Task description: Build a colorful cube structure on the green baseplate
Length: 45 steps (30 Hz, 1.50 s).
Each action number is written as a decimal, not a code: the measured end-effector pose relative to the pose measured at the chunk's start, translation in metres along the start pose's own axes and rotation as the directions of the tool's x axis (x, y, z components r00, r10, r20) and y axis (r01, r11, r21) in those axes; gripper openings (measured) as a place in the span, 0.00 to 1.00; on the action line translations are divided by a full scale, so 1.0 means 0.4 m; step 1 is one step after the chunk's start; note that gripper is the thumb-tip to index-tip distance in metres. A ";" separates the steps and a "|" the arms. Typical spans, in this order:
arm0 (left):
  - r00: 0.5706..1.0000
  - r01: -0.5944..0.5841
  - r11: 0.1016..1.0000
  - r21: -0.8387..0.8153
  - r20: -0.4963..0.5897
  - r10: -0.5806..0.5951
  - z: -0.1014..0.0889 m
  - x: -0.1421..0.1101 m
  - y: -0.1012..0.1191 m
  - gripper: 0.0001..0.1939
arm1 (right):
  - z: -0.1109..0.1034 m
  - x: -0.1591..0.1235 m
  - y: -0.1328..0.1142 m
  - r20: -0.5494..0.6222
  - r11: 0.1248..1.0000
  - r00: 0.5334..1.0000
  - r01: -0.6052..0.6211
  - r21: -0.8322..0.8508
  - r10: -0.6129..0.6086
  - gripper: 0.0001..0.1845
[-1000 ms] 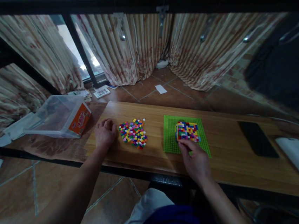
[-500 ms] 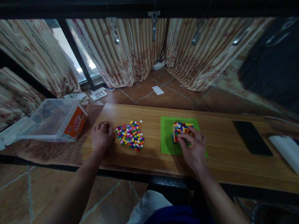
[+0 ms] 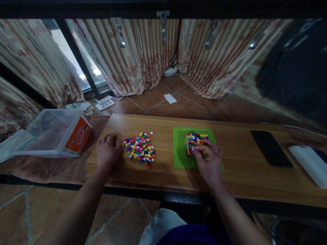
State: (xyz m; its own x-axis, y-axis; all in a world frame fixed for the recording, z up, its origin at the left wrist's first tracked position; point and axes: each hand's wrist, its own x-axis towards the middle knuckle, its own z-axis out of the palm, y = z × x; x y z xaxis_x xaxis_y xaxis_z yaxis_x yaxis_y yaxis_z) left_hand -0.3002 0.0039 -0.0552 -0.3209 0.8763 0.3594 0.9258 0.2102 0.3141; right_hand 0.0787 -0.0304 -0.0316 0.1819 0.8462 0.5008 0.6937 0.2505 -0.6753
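My left hand (image 3: 107, 151) rests on the wooden table, holding nothing, with its fingers loosely bent and apart. Just to its right lies a loose pile of small coloured toy bricks (image 3: 139, 148). A green baseplate (image 3: 179, 151) carries a multicoloured brick structure (image 3: 195, 138) built up in layers. At the near side of this structure is my right hand (image 3: 210, 162), thumb and index finger pinched on a small brick (image 3: 193, 149) that looks pinkish. The fingers cover the structure's right part, and I cannot tell whether the pinched brick is attached.
A clear plastic box (image 3: 50, 129) with an orange label lies on its side at the left. Toward the right are a black phone (image 3: 271, 148) and a white flat object (image 3: 316, 165). A dark bar (image 3: 141, 7) crosses above, before curtains (image 3: 134, 59).
The view has shifted slightly, moving everything a little left. My right hand stays at the structure with its pinch; a pinkish brick now shows at the fingertips. The left hand rests as before.
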 end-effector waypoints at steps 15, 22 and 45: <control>1.000 0.010 1.000 -0.008 0.024 -0.010 -0.012 -0.004 0.012 0.17 | 0.018 0.010 -0.016 -0.073 0.998 0.996 -0.055 -0.038 0.052 0.11; 0.999 0.014 1.000 0.006 0.037 -0.014 -0.012 -0.004 0.015 0.18 | 0.025 -0.001 -0.005 -0.093 0.998 0.994 -0.057 -0.010 0.056 0.10; 0.999 0.020 1.000 -0.016 0.027 -0.020 -0.005 -0.013 0.017 0.16 | 0.226 0.008 -0.162 0.452 0.974 0.864 0.219 0.057 -0.221 0.15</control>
State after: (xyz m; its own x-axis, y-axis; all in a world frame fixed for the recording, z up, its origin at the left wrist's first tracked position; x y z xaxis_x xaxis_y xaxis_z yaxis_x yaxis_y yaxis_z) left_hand -0.2927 -0.0002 -0.0533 -0.3338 0.8833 0.3293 0.9158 0.2212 0.3352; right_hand -0.0285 -0.0013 -0.0352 -0.3109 0.8885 0.3374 0.6758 0.4563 -0.5789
